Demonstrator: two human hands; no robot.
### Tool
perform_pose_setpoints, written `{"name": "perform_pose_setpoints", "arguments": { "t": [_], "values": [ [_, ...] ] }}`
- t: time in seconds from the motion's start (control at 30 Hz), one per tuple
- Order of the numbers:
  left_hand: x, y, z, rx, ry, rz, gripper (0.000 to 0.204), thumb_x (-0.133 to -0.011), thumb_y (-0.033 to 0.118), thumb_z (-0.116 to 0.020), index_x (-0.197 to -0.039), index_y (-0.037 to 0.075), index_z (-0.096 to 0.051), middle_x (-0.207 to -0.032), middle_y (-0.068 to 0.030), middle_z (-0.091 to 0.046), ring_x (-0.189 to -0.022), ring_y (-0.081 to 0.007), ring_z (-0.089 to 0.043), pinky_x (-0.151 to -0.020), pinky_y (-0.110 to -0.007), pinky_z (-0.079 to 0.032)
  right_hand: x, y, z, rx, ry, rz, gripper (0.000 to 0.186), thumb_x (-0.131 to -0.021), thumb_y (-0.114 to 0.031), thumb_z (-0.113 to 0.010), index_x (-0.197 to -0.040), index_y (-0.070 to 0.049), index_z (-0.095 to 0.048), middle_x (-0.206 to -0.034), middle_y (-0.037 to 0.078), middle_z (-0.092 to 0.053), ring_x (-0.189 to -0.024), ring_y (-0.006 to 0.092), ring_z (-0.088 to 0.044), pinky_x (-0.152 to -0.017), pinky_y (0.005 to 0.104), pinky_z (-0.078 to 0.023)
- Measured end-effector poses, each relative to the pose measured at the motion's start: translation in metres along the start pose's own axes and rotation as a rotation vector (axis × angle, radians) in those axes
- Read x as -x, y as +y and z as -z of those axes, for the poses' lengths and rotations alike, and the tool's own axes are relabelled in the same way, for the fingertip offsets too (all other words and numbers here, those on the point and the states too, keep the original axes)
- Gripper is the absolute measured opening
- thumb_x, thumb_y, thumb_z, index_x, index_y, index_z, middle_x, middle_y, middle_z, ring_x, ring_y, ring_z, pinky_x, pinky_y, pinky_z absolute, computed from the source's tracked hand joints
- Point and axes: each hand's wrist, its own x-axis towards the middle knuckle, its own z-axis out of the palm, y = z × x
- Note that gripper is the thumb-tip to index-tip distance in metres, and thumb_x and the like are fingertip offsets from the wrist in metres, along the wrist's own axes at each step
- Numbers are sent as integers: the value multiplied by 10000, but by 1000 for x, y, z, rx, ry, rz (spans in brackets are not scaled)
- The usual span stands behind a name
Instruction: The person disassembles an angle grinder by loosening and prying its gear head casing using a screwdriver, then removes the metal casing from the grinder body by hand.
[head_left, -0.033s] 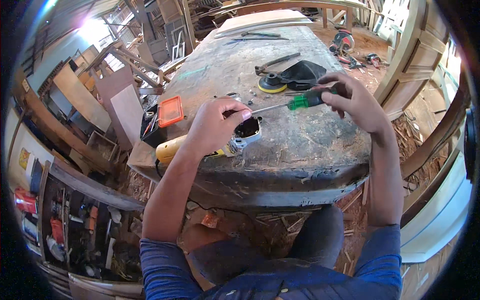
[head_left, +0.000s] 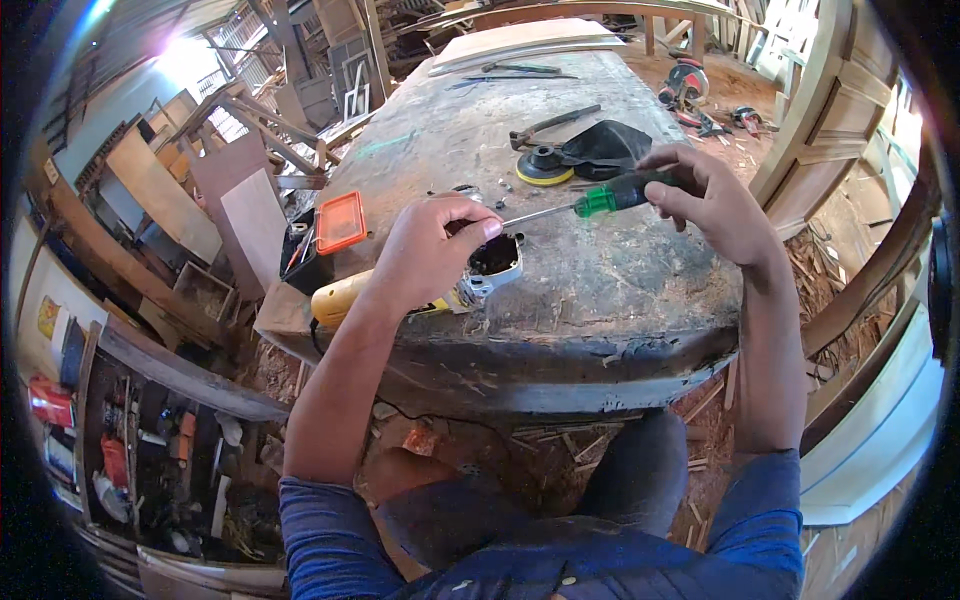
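My right hand [head_left: 705, 205] grips the dark handle of a screwdriver [head_left: 600, 199] with a green collar. Its thin metal shaft points left and reaches the thumb of my left hand [head_left: 430, 245]. The fingers of that hand are pinched together around the shaft's tip, and whatever sits between them is hidden. Below and partly behind my left hand lies a yellow power tool [head_left: 340, 300], on its side near the bench's front edge. Its metal head is uncovered, with a dark hollow [head_left: 495, 262] facing up. A few small loose parts [head_left: 503, 186] rest just beyond.
The worn wooden bench [head_left: 620, 290] bears a black-and-yellow round pad [head_left: 545, 168], a black guard-like piece [head_left: 608, 150] and a hammer [head_left: 555, 127]. An orange-lidded box [head_left: 341, 222] stands at left. Red power tools [head_left: 686, 82] lie on the floor at right, near a wooden door [head_left: 830, 120].
The screwdriver's handle has turned slightly in my right hand, whose fingers have shifted a little. My left hand and the power tool stay in place.
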Motion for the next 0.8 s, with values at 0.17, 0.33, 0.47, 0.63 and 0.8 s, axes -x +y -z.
{"name": "perform_pose_setpoints", "arguments": {
  "t": [0.17, 0.33, 0.47, 0.63, 0.8],
  "values": [
    [2, 1, 4, 28, -31, -3, 215, -1061, 173, -783, -1143, -21, -830, -1045, -83, -798, -958, -151, -725, -903, -338, -571, -9, -3, 9, 145, -163, -100, 730, -1147, -634, -568, -877, 4, -798, -637, 1, -554, -662, 117, -561, -643, 326, -457],
    [2, 3, 3, 32, -29, 14, 206, -1055, 166, -786, -1133, -20, -829, -1061, -87, -797, -980, -164, -734, -923, -345, -577, -5, -4, 9, 2, -165, -180, 703, -1150, -625, -566, -956, 11, -792, -703, -1, -579, -708, 149, -593, -664, 349, -475],
    [1, 3, 1, 9, -8, 24, 205, -1056, 171, -782, -1133, -12, -831, -1063, -91, -799, -991, -169, -740, -941, -352, -574, 2, 5, 0, -26, -44, 76, 742, -1149, -655, -547, -882, 6, -751, -703, -2, -573, -683, 123, -559, -634, 332, -448],
    [2, 4, 2, 14, -18, -48, 218, -1063, 190, -775, -1144, -4, -836, -1064, -91, -799, -1010, -173, -738, -959, -358, -566, -13, 3, 14, 86, -298, -161, 846, -1137, -714, -514, -796, 26, -741, -604, -19, -514, -599, 128, -531, -580, 342, -418],
    [2, 2, 1, 3, -16, 12, 228, -1067, 205, -775, -1154, 4, -840, -1071, -87, -802, -1029, -177, -741, -976, -351, -563, -3, 4, 3, 30, -115, 40, 679, -1106, -634, -650, -955, 16, -772, -693, 1, -625, -605, 127, -563, -599, 338, -461]
  ]
}}
